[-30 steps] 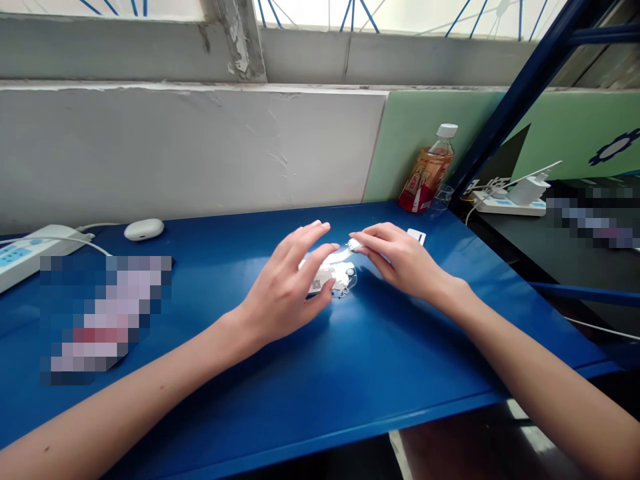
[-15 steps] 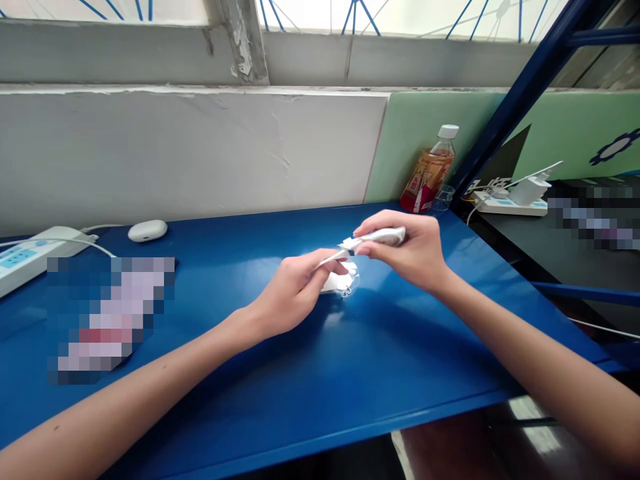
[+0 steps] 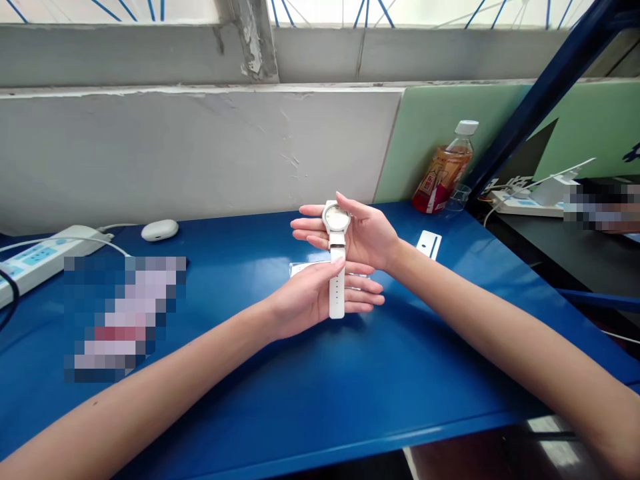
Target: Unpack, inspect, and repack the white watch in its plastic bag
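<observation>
A white wristwatch [image 3: 337, 280] with a round dial lies unfastened, face up, across both palms above the blue table. My left hand [image 3: 305, 300] supports the lower strap, its thumb pressed on the strap and its fingers stretched out beneath. Farther away, my right hand [image 3: 373, 237] cradles the dial end, with the thumb beside the dial and the fingers extended behind it. Behind my left hand, a clear and white item [image 3: 297, 268] on the table is mostly hidden. Beyond my right wrist lies a white card [image 3: 429, 244] with a dark slot.
On the blue table [image 3: 280, 400] are a power strip [image 3: 37, 253] with cables, a white earbud case [image 3: 160, 230] and a pixelated object [image 3: 125, 320] at left. A drink bottle [image 3: 443, 170] leans at back right, near a blue metal post [image 3: 530, 100].
Earlier, both hands pinched a white item edge-on. Now the watch lies dial up across opened palms, and my right hand has turned palm up. The white card shows now; the view has shifted slightly.
</observation>
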`<state>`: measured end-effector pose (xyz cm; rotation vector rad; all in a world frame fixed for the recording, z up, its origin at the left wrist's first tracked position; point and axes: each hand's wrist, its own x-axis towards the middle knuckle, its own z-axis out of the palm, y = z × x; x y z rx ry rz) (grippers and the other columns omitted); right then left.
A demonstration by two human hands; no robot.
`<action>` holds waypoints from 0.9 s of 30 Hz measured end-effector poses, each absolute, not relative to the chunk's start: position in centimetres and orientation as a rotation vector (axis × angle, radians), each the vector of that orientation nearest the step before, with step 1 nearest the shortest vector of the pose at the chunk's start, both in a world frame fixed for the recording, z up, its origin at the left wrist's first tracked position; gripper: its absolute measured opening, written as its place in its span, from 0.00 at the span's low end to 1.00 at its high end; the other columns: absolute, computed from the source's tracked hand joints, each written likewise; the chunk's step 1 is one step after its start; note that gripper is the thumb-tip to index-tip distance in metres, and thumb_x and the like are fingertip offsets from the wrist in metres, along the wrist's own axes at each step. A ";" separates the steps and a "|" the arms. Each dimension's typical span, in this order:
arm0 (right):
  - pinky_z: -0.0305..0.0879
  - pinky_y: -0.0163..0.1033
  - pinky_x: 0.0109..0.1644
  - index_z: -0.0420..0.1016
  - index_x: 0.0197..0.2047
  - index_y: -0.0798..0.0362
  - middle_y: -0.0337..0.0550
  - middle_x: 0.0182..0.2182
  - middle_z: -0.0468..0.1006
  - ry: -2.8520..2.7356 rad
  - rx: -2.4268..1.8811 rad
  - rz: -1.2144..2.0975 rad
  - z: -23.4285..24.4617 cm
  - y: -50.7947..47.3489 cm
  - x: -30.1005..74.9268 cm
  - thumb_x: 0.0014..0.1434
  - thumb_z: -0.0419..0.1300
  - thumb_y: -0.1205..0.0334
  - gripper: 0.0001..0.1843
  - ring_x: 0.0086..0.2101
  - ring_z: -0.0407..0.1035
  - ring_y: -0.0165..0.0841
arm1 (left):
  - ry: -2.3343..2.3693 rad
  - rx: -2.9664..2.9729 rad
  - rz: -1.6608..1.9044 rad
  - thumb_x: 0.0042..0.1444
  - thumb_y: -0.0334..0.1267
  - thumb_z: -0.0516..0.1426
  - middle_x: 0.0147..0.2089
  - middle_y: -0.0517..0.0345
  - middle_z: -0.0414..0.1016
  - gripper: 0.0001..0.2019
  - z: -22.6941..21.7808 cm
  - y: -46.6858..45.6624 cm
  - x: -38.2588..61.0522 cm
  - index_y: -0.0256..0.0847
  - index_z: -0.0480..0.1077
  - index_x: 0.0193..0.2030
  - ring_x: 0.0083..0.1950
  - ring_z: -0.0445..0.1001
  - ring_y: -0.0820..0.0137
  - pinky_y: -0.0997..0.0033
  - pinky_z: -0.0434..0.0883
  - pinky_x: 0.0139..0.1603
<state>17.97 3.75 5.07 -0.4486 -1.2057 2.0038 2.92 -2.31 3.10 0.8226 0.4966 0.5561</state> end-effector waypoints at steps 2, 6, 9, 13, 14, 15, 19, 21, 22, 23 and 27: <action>0.69 0.47 0.61 0.74 0.51 0.59 0.54 0.51 0.81 -1.128 -0.420 2.066 4.8 3.5 18.1 0.71 0.41 0.46 0.29 0.53 0.75 0.40 | 0.478 0.804 0.551 0.71 0.41 0.51 0.48 0.42 0.81 0.15 2.9 -2.2 2.8 0.33 0.73 0.51 0.50 0.81 0.58 0.56 0.74 0.55; 0.64 0.45 0.64 0.74 0.51 0.63 0.56 0.50 0.82 -1.005 -0.431 2.158 4.2 2.9 18.4 0.73 0.34 0.50 0.33 0.51 0.76 0.38 | 0.478 0.756 0.530 0.72 0.37 0.48 0.49 0.40 0.81 0.16 2.8 -2.3 2.9 0.30 0.74 0.50 0.50 0.81 0.58 0.58 0.75 0.54; 0.63 0.47 0.64 0.74 0.52 0.64 0.57 0.49 0.82 -0.956 -0.409 2.221 3.8 2.7 18.7 0.73 0.31 0.53 0.34 0.51 0.76 0.39 | 0.506 0.705 0.521 0.73 0.37 0.45 0.47 0.38 0.81 0.19 2.7 -2.6 3.1 0.27 0.75 0.48 0.47 0.82 0.58 0.59 0.75 0.53; 0.61 0.48 0.66 0.71 0.55 0.68 0.61 0.52 0.79 -0.924 -0.349 2.245 3.8 2.6 18.9 0.72 0.31 0.52 0.35 0.54 0.74 0.42 | 0.516 0.701 0.550 0.73 0.36 0.45 0.45 0.39 0.82 0.19 2.5 -2.8 3.3 0.27 0.75 0.46 0.46 0.83 0.58 0.59 0.76 0.51; 0.60 0.47 0.66 0.71 0.56 0.69 0.62 0.53 0.79 -0.918 -0.341 2.237 3.8 2.5 18.9 0.72 0.32 0.53 0.35 0.55 0.73 0.42 | 0.517 0.702 0.557 0.73 0.36 0.45 0.45 0.39 0.82 0.19 2.5 -2.9 3.3 0.28 0.75 0.46 0.46 0.83 0.58 0.59 0.76 0.51; 0.59 0.46 0.67 0.71 0.56 0.69 0.62 0.54 0.78 -0.914 -0.340 2.226 3.9 2.5 18.9 0.72 0.32 0.54 0.34 0.56 0.72 0.41 | 0.519 0.702 0.562 0.73 0.36 0.45 0.44 0.39 0.82 0.19 2.5 -2.9 3.3 0.28 0.75 0.45 0.46 0.83 0.58 0.60 0.77 0.50; 0.58 0.43 0.67 0.71 0.56 0.66 0.57 0.54 0.79 -0.933 -0.378 2.183 4.0 2.2 18.5 0.74 0.32 0.53 0.33 0.55 0.73 0.37 | 0.545 0.705 0.551 0.74 0.37 0.45 0.43 0.38 0.82 0.20 2.5 -2.9 3.5 0.27 0.76 0.45 0.45 0.83 0.58 0.59 0.77 0.50; 0.60 0.46 0.66 0.72 0.56 0.63 0.55 0.55 0.79 -0.962 -0.390 2.175 4.1 2.1 18.5 0.74 0.32 0.52 0.33 0.54 0.74 0.38 | 0.565 0.715 0.535 0.74 0.38 0.44 0.43 0.37 0.82 0.22 2.5 -2.9 3.5 0.26 0.76 0.45 0.45 0.83 0.58 0.58 0.77 0.51; 0.60 0.47 0.66 0.71 0.57 0.61 0.53 0.55 0.79 -0.979 -0.391 2.173 4.1 2.1 18.5 0.74 0.31 0.52 0.33 0.53 0.74 0.38 | 0.574 0.721 0.529 0.74 0.39 0.44 0.43 0.36 0.82 0.22 2.5 -2.9 3.5 0.25 0.76 0.44 0.45 0.83 0.58 0.59 0.77 0.51; 0.61 0.49 0.65 0.71 0.58 0.59 0.52 0.56 0.78 -0.995 -0.388 2.173 4.2 2.1 18.5 0.74 0.31 0.52 0.33 0.53 0.75 0.39 | 0.581 0.730 0.525 0.74 0.39 0.44 0.44 0.36 0.82 0.23 2.5 -2.9 3.5 0.25 0.76 0.44 0.45 0.83 0.58 0.59 0.77 0.51; 0.64 0.49 0.62 0.71 0.58 0.57 0.49 0.54 0.80 -1.021 -0.352 2.177 4.4 2.2 18.8 0.74 0.31 0.52 0.32 0.53 0.75 0.40 | 0.564 0.765 0.533 0.74 0.39 0.45 0.44 0.36 0.82 0.22 2.5 -2.9 3.4 0.25 0.76 0.45 0.46 0.83 0.58 0.60 0.77 0.51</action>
